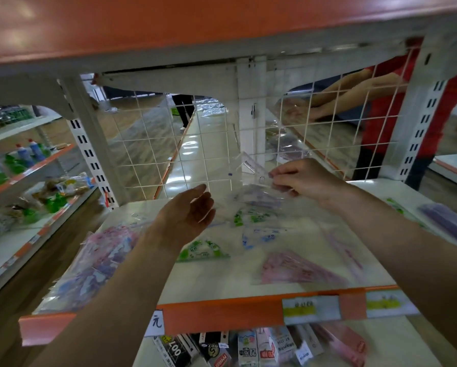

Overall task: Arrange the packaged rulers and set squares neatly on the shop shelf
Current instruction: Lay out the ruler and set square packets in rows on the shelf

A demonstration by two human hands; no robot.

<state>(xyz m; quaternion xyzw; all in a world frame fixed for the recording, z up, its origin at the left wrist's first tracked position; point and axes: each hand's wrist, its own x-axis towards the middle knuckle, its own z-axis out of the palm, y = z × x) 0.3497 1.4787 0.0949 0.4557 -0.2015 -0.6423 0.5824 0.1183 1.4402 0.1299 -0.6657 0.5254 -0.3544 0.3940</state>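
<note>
My right hand (299, 178) pinches a clear packaged set square (246, 168), lifted above the back of the white shelf (222, 276). My left hand (190, 207) hovers open, palm turned right, just left of that packet and touching nothing. Loose packets lie on the shelf: a green set square packet (202, 251), a blue one (262, 237), a pink one (299, 268) and another green one (251, 215). A stack of pink and blue packets (97, 263) fills the shelf's left side.
A white wire grid (169, 144) backs the shelf, and a person in red (386, 102) works beyond it. The orange shelf above (195, 22) hangs low. Boxed goods (248, 348) fill the shelf below. Purple packets (444, 221) lie at the far right.
</note>
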